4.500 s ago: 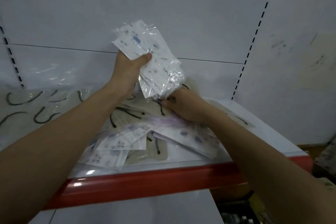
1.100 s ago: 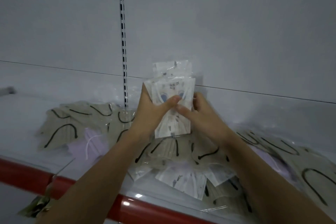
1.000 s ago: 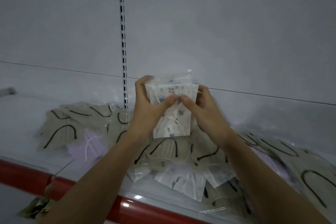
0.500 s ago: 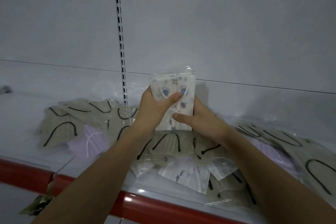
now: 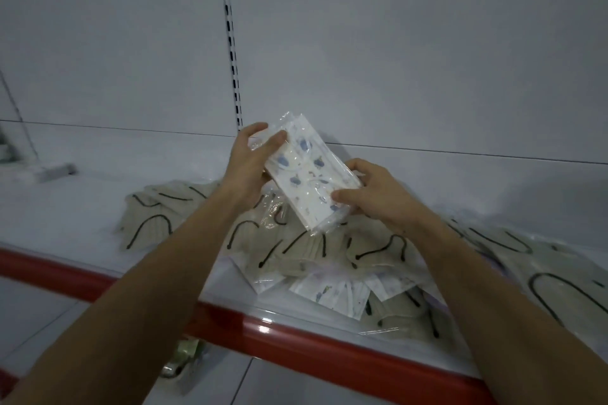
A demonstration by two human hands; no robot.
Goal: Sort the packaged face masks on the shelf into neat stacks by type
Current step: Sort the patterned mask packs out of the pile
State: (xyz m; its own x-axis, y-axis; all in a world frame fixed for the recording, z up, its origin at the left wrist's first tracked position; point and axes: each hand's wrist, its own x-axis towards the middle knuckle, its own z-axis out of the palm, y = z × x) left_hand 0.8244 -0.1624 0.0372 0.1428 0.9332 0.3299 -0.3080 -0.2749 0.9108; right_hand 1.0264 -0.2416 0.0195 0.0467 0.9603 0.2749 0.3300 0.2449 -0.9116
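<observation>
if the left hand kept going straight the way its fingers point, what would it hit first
Probably the white back panel of the shelf: the left hand points up and away, gripping the printed mask stack. Depth is unclear.

— I see bare shelf [image 5: 65,207] at the far left, beside the beige masks [image 5: 148,223]; a hand could pass there.

— And the middle?

— Blocked. My left hand [image 5: 245,171] and right hand [image 5: 378,197] hold the printed bundle [image 5: 309,181] above a loose heap [image 5: 329,260] spreading right to the red shelf edge [image 5: 296,339]. The back panel [image 5: 394,59] closes the far side.
</observation>
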